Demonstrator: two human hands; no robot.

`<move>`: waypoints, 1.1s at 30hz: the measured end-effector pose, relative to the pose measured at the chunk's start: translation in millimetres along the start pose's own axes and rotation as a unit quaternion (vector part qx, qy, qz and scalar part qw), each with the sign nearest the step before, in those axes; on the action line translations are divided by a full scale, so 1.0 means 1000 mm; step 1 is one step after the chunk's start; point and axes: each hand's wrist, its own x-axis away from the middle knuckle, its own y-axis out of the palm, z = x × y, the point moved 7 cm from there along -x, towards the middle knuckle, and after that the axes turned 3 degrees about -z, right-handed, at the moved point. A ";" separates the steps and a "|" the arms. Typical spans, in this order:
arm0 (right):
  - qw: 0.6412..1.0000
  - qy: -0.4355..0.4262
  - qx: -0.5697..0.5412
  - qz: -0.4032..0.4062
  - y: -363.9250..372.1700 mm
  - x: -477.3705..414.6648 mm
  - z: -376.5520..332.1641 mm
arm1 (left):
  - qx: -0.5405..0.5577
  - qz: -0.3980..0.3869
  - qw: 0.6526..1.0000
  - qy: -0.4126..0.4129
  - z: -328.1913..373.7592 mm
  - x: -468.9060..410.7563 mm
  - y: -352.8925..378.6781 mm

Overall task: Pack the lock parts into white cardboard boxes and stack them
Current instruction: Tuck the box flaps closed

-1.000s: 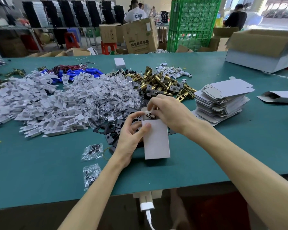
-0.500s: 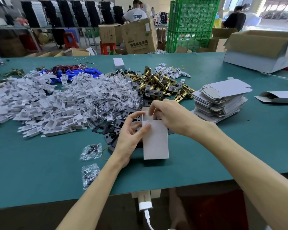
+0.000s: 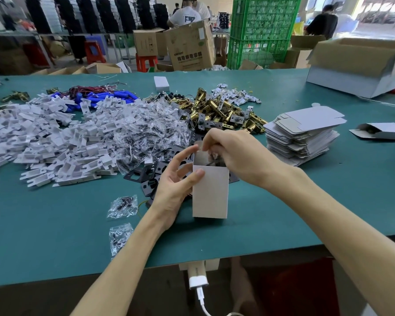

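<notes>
A small white cardboard box (image 3: pixel 211 192) stands upright on the green table (image 3: pixel 306 201), its top open. My left hand (image 3: pixel 173 185) holds its left side, thumb on the front face. My right hand (image 3: pixel 235 153) is at the open top, its fingertips pinching a clear bag of small parts that goes into the box. Behind lie black plates (image 3: pixel 146 174), brass latches (image 3: pixel 219 112), clear screw bags (image 3: pixel 151 137) and white plastic pieces (image 3: pixel 50 142). What is inside the box is mostly hidden.
A stack of flat white box blanks (image 3: pixel 303 135) lies to the right, one folded box (image 3: pixel 383 131) beyond it. A large open carton (image 3: pixel 360 65) stands at the back right. Two loose screw bags (image 3: pixel 123 206) lie at the front left. A closed white box (image 3: pixel 161 83) sits at the back.
The box has been stood more upright and its top opened wider. My right hand has shifted from the top flap to pushing the bag into the opening.
</notes>
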 end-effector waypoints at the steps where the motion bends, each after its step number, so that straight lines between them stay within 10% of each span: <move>1: 1.000 -0.008 -0.002 -0.004 0.000 0.001 -0.003 | 0.009 -0.005 1.000 -0.003 0.000 0.000 0.001; 18: 0.991 -0.046 0.082 -0.095 0.006 0.025 -0.030 | 0.134 -0.116 0.982 -0.064 0.002 0.003 0.010; 22: 0.995 -0.061 0.075 -0.004 -0.012 0.028 -0.027 | 0.131 -0.099 0.985 -0.058 0.002 0.002 0.008; 27: 0.987 0.068 -0.079 0.124 -0.008 0.049 0.014 | 0.099 -0.068 0.991 -0.054 -0.001 0.001 0.006; 33: 0.922 0.148 -0.345 0.091 0.058 0.071 0.035 | 0.079 -0.072 0.993 -0.052 -0.002 0.001 0.009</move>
